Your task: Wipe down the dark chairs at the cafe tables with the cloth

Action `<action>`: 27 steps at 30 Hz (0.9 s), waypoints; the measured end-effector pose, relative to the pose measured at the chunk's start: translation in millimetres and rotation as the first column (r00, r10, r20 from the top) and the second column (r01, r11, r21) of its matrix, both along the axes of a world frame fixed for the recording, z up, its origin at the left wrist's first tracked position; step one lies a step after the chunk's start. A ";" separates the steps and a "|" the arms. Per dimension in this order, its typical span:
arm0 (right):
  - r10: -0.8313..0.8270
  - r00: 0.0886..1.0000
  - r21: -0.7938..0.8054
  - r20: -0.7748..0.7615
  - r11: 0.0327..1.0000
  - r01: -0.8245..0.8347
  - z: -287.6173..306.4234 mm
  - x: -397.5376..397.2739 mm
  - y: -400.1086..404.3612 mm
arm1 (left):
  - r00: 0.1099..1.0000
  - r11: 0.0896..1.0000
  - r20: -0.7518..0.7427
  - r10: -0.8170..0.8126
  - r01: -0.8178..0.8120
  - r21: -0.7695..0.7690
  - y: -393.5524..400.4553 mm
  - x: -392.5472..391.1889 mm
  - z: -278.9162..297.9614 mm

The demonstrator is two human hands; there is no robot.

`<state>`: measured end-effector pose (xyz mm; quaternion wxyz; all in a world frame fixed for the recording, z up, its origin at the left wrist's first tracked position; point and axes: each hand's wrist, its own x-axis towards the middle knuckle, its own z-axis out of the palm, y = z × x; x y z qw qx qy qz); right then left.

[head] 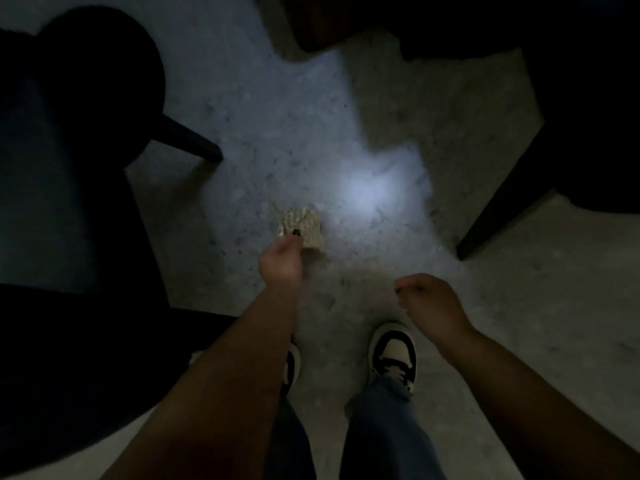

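Note:
I look straight down in dim light. My left hand pinches a small pale waffle-textured cloth, folded, held out over the floor. My right hand hangs beside it with fingers loosely curled and nothing in it. A dark chair fills the left side, its seat and rounded back close to my left arm, one leg slanting out to the right. A second dark chair stands at the upper right, with a leg reaching down toward the floor.
Speckled grey stone floor lies between the chairs, with a bright light patch in the middle. A dark table edge or base sits at the top. My two sneakers stand on the floor below my hands.

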<state>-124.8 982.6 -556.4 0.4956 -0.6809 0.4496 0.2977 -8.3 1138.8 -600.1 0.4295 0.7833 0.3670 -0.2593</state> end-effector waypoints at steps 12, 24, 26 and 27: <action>0.298 0.812 -0.272 0.501 0.945 -0.179 403.6 67.8 -31.5 | 0.887 0.930 0.378 -0.265 0.338 -0.141 -57.5 41.1 424.5; 0.566 0.460 -0.452 0.684 0.824 -0.342 655.2 118.3 -1.5 | 0.381 0.502 0.686 -0.620 0.864 -0.026 28.9 55.1 725.2; 0.579 0.380 -0.452 0.721 0.810 -0.374 676.7 117.8 31.6 | 0.294 0.447 0.710 -0.640 0.894 0.033 58.9 53.9 750.4; 0.575 0.352 -0.453 0.738 0.810 -0.373 685.1 116.9 49.3 | 0.250 0.427 0.721 -0.646 0.902 0.069 75.8 53.8 760.9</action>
